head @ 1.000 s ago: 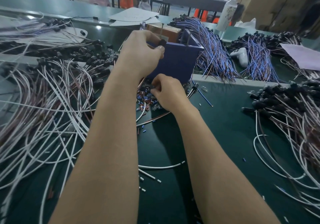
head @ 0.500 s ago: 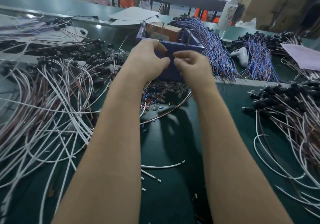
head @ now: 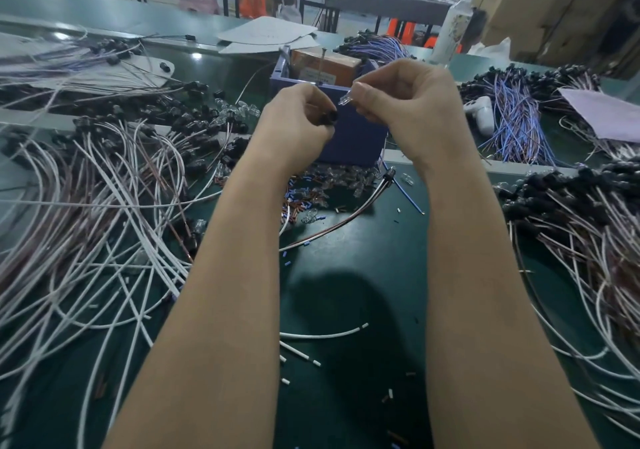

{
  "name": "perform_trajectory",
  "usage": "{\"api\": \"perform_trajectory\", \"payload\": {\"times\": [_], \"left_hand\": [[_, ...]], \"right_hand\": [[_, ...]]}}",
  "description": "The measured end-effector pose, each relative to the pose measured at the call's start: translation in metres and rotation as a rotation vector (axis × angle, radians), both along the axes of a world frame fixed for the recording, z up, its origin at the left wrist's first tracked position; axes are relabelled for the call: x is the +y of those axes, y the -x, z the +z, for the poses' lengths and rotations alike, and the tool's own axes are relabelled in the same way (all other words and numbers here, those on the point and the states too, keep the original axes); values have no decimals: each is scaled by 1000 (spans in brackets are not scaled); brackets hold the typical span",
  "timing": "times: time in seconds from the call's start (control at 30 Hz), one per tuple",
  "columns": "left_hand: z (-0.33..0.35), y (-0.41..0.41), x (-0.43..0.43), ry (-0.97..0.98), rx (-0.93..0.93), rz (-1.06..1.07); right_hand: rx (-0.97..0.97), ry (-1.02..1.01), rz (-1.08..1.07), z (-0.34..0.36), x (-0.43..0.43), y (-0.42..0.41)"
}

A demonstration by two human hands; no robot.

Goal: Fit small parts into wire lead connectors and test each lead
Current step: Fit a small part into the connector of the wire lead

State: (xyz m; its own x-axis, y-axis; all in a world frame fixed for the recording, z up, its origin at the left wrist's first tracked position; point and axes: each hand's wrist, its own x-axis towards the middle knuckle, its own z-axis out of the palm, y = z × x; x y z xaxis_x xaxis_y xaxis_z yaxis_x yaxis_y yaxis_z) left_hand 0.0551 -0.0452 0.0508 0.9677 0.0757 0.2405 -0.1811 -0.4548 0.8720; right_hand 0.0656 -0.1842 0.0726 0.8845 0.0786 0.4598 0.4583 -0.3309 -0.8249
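My left hand [head: 298, 121] is curled round a black connector [head: 329, 118], gripping it with its open end turned toward my other hand. My right hand [head: 410, 109] pinches a small clear bulb [head: 346, 99] between thumb and forefinger. The bulb sits just beside the connector and a little above it, not yet in it. Both hands are raised over the green worktop [head: 349, 275], in front of a blue box [head: 353, 143]. Loose bulbs [head: 341, 178] lie at the box's foot. White leads [head: 104, 185] are heaped at my left, and more leads [head: 575, 216] at my right.
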Motion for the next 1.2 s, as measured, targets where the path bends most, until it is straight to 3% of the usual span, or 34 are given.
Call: {"api": "perform_trajectory", "payload": {"times": [0.23, 0.53, 0.9, 1.2], "left_hand": [[4, 2, 0, -34, -19, -26], [6, 4, -3, -217, -111, -38], [3, 5, -2, -230, -145, -97], [0, 4, 1, -283, -186, -76]], "right_hand": [[-47, 182, -104, -2, 4, -2], [-88, 308, -216, -2, 5, -1], [171, -120, -83, -12, -1, -7], [263, -218, 15, -24, 3, -14]]}}
